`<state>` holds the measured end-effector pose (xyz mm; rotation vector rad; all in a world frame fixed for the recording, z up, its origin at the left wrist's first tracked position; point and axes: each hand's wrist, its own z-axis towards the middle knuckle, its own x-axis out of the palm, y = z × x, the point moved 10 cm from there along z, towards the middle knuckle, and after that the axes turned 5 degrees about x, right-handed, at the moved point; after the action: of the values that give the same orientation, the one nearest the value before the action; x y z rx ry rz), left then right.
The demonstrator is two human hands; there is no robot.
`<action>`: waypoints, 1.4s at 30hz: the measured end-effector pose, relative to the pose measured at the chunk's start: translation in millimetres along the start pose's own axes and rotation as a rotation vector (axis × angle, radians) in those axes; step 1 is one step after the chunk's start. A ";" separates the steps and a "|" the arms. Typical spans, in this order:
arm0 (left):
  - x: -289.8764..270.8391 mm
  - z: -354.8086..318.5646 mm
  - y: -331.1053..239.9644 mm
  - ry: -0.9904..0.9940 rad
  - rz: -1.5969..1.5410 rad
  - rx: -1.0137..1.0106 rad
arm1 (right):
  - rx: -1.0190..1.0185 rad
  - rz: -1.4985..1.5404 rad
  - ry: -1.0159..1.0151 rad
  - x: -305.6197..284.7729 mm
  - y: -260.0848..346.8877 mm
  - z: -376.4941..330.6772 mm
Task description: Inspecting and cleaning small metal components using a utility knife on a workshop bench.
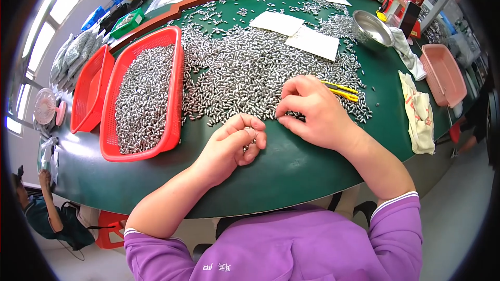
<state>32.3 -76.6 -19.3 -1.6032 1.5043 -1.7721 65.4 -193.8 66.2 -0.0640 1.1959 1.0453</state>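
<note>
A broad pile of small silver metal pieces covers the green table. My left hand rests on the table near the pile's front edge, its fingers curled around several of these pieces. My right hand lies at the pile's near edge with thumb and forefinger pinched on pieces there. A yellow utility knife pokes out just behind my right hand. A red basket at my left holds many of the same metal pieces.
A second, empty red basket sits left of the first. White paper sheets, a steel bowl, a pink tray and cloths lie to the right. A small fan stands far left. Another person crouches lower left.
</note>
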 end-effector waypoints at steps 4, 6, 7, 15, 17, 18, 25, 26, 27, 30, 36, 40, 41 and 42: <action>-0.4 -0.3 -0.1 -0.008 0.017 -0.015 | 0.016 -0.055 0.031 1.6 3.0 -1.9; -0.5 -0.2 0.4 -0.006 0.022 -0.019 | 0.014 -0.068 0.045 1.8 3.1 -2.5; -0.8 -0.2 0.6 -0.007 0.021 -0.019 | 0.012 -0.081 0.058 3.0 3.1 -2.9; 2.5 0.1 2.5 0.061 0.053 -0.030 | -0.038 -0.052 0.063 8.8 11.2 -2.5; 6.1 -0.3 3.2 0.076 0.108 -0.046 | -0.060 0.009 0.033 6.6 13.6 -0.8; 7.7 -0.5 3.8 0.096 0.114 -0.045 | -0.066 0.087 0.041 6.8 15.6 -0.9; 7.9 -1.3 2.7 0.084 0.119 -0.038 | -0.190 0.216 -0.007 0.9 32.7 -1.4; 8.9 -0.8 3.0 0.087 0.117 -0.039 | -0.216 0.219 -0.015 -0.3 34.4 -2.4; 9.4 -0.7 2.9 0.087 0.117 -0.039 | -0.217 0.220 -0.016 0.2 34.6 -2.2; 7.8 -0.6 3.7 0.096 0.126 -0.034 | -0.182 0.295 -0.026 0.4 32.7 -1.2; 9.0 -1.8 3.6 0.103 0.135 -0.054 | -0.111 0.331 -0.046 -1.6 28.0 0.2; 7.9 -2.2 4.0 0.086 0.183 -0.068 | -0.140 0.330 -0.059 -1.9 31.3 0.0; 8.3 -2.3 3.8 0.080 0.193 -0.076 | -0.154 0.330 -0.063 -2.1 32.5 -0.2; 8.7 -2.0 3.9 0.077 0.204 -0.083 | -0.153 0.328 -0.064 -2.1 32.1 -0.6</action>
<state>26.2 -84.0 -17.6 -1.3759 1.7306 -1.6956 42.9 -177.5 82.4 0.0480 1.0883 1.4156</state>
